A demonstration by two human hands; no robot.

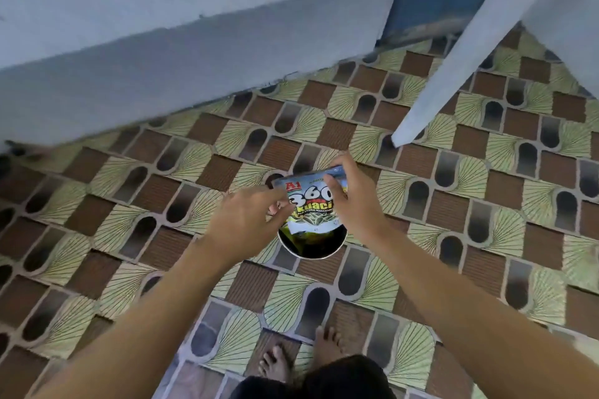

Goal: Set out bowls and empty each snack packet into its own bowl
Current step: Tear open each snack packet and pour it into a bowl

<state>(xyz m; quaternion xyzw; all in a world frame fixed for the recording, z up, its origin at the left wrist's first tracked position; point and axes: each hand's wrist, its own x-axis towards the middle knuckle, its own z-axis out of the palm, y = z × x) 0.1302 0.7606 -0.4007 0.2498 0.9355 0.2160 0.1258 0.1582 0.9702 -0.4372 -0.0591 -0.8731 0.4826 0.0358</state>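
I am looking straight down through the head camera, and both hands are meeting over one spot on the floor. The left hand (249, 217) is pinching the left edge of the kuaci packet (311, 204), its forefinger lying along the upper corner by the red mark. The right hand (355, 204) is gripping the packet's right side, thumb across the printed front and fingers curled over the far edge. Both hands are clamped on the packet, close together, with only its face between them.

The packet is hanging tilted, its far end raised and its near end dipping just over the small bowl (312, 255). The bowl is sitting on the patterned floor tiles (136, 191), pale at the rim and dark inside (I cannot tell whether anything is lying in it, nor which end of the packet is open).

Nearer to me, two bare feet (275, 363) are standing on the tiles, just short of the bowl. Beyond the hands a blue-grey wall ledge (194, 52) is running across the view, and a pale slanted beam (453, 74) is coming down to the floor to the right of it.
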